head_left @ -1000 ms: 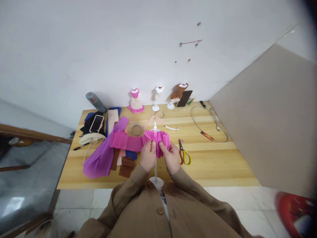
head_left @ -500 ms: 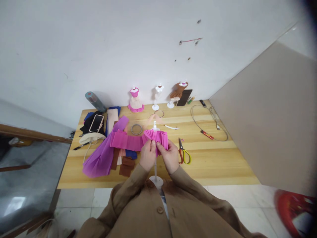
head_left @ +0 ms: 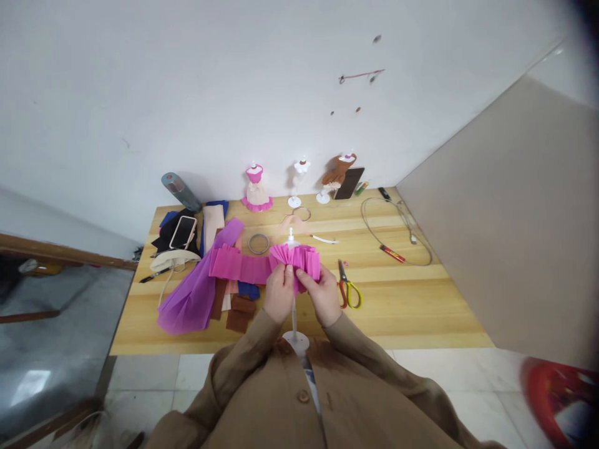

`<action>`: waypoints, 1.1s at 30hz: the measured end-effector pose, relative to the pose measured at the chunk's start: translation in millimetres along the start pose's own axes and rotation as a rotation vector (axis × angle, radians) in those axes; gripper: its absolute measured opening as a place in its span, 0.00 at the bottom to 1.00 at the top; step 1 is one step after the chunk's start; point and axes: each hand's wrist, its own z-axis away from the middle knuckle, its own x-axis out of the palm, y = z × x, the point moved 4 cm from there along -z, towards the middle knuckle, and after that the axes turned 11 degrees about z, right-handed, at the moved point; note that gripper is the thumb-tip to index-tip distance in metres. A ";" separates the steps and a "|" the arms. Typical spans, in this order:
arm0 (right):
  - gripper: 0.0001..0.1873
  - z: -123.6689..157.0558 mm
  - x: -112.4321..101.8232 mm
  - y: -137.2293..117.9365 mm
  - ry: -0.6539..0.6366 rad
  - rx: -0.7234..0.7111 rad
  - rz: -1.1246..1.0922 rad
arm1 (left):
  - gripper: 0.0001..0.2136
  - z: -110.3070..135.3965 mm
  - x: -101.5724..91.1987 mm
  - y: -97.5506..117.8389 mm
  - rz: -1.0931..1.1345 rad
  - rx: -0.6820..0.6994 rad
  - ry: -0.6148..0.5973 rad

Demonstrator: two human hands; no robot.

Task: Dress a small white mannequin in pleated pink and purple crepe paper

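A strip of pink crepe paper (head_left: 255,269) is gathered into pleats around a small white mannequin stand (head_left: 291,237), whose round base (head_left: 296,341) is near the table's front edge. My left hand (head_left: 279,293) pinches the pleats at the front of the stand. Just to its right, my right hand (head_left: 322,296) grips the gathered part, thumb on top. The loose end of the strip runs left over a purple crepe sheet (head_left: 191,299). Scissors (head_left: 347,290) with red and yellow handles lie right beside my right hand.
Along the wall stand a pink-and-cream dressed mannequin (head_left: 256,187), a white mannequin (head_left: 298,181) and a brown-dressed one (head_left: 339,171). A bottle (head_left: 181,191), phone (head_left: 183,232) and paper pieces (head_left: 241,313) are on the left. A cable (head_left: 362,215) curls at right; wire rings (head_left: 258,244) lie mid-table.
My right thumb has shifted slightly on the pleats, and my right hand sits a touch further right. The mannequin's top leans slightly left. My left hand keeps its pinch.
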 end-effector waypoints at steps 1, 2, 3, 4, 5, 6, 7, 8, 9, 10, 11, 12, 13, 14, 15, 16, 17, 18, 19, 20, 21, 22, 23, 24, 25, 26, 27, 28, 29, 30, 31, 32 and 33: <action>0.11 0.4 -1.1 -0.6 -0.007 0.004 -0.002 | 0.12 0.1 -0.2 0.4 -0.001 0.001 0.001; 0.12 0.8 -2.3 -0.9 -0.008 0.010 -0.005 | 0.12 0.2 -0.2 1.0 0.000 0.002 0.001; 0.12 1.1 -3.4 -0.8 -0.001 0.017 -0.010 | 0.12 0.3 -0.2 1.6 0.002 0.002 0.003; 0.12 1.2 -4.4 -0.3 0.012 0.025 -0.017 | 0.12 0.5 0.0 2.3 0.003 0.000 0.004; 0.12 1.3 -5.0 0.5 0.029 0.034 -0.026 | 0.11 0.6 0.2 2.8 0.006 -0.003 0.005; 0.12 1.4 -5.2 1.5 0.043 0.042 -0.037 | 0.11 0.8 0.3 3.3 0.009 -0.008 0.006; 0.12 1.5 -4.9 2.6 0.049 0.050 -0.050 | 0.11 0.9 0.4 3.6 0.012 -0.014 0.009; 0.11 1.6 -4.2 3.8 0.051 0.058 -0.063 | 0.11 1.0 0.5 3.9 0.014 -0.019 0.010; 0.12 1.7 -3.4 5.1 0.051 0.066 -0.076 | 0.11 1.1 0.4 4.3 0.013 -0.023 0.012; 0.12 2.0 -2.7 6.6 0.050 0.075 -0.087 | 0.11 1.2 0.1 4.8 0.009 -0.024 0.015; 0.12 2.4 -2.4 8.2 0.055 0.084 -0.096 | 0.11 1.3 -0.2 5.4 0.002 -0.022 0.019; 0.12 2.9 -2.6 10.0 0.066 0.095 -0.103 | 0.11 1.4 -0.5 6.0 -0.005 -0.018 0.022; 0.12 3.4 -3.1 11.9 0.081 0.108 -0.110 | 0.11 1.4 -0.8 6.5 -0.012 -0.014 0.023; 0.11 4.0 -3.8 13.9 0.099 0.120 -0.118 | 0.12 1.5 -1.2 6.9 -0.018 -0.011 0.026; 0.11 4.6 -4.4 15.8 0.114 0.131 -0.127 | 0.12 1.5 -1.5 7.0 -0.024 -0.010 0.029; 0.10 5.3 -4.9 17.6 0.125 0.142 -0.137 | 0.12 1.5 -1.8 7.0 -0.028 -0.011 0.031; 0.09 6.0 -5.2 19.4 0.133 0.151 -0.148 | 0.12 1.5 -2.1 6.7 -0.031 -0.013 0.034; 0.09 6.7 -5.2 21.1 0.137 0.160 -0.161 | 0.12 1.5 -2.3 6.4 -0.033 -0.017 0.036; 0.09 7.4 -5.6 22.6 0.149 0.168 -0.174 | 0.12 1.5 -2.5 6.2 -0.033 -0.019 0.036; 0.08 8.2 -6.0 24.2 0.165 0.177 -0.187 | 0.12 1.6 -2.5 6.1 -0.033 -0.021 0.033; 0.08 8.8 -6.4 25.4 0.181 0.183 -0.197 | 0.12 1.7 -2.5 6.1 -0.034 -0.022 0.028; 0.08 9.2 -6.7 26.2 0.191 0.184 -0.205 | 0.12 1.7 -2.4 6.3 -0.035 -0.022 0.024; 0.08 9.3 -6.5 26.3 0.190 0.177 -0.211 | 0.13 1.8 -2.4 6.6 -0.036 -0.022 0.022; 0.08 9.1 -5.9 25.7 0.175 0.160 -0.214 | 0.12 1.8 -2.3 6.9 -0.037 -0.022 0.021; 0.08 8.5 -4.8 24.6 0.150 0.140 -0.214 | 0.12 1.8 -2.3 7.2 -0.038 -0.023 0.021; 0.09 7.9 -3.5 23.1 0.122 0.118 -0.211 | 0.12 1.8 -2.2 7.4 -0.039 -0.025 0.021; 0.11 7.4 -2.4 21.5 0.102 0.100 -0.205 | 0.12 1.7 -2.0 7.5 -0.039 -0.025 0.020; 0.13 6.9 -1.4 20.0 0.093 0.088 -0.194 | 0.12 1.6 -1.8 7.6 -0.039 -0.024 0.018; 0.15 6.6 -0.7 18.8 0.093 0.085 -0.179 | 0.12 1.5 -1.5 7.5 -0.039 -0.022 0.016; 0.15 6.4 -0.1 17.8 0.100 0.086 -0.161 | 0.12 1.4 -1.3 7.4 -0.041 -0.020 0.015; 0.16 6.4 0.5 16.9 0.107 0.088 -0.145 | 0.12 1.4 -1.1 7.1 -0.041 -0.019 0.013; 0.15 6.4 1.0 15.8 0.112 0.088 -0.131 | 0.12 1.3 -0.9 6.7 -0.042 -0.018 0.013; 0.15 6.3 1.6 14.8 0.115 0.087 -0.120 | 0.12 1.3 -0.8 6.3 -0.043 -0.019 0.012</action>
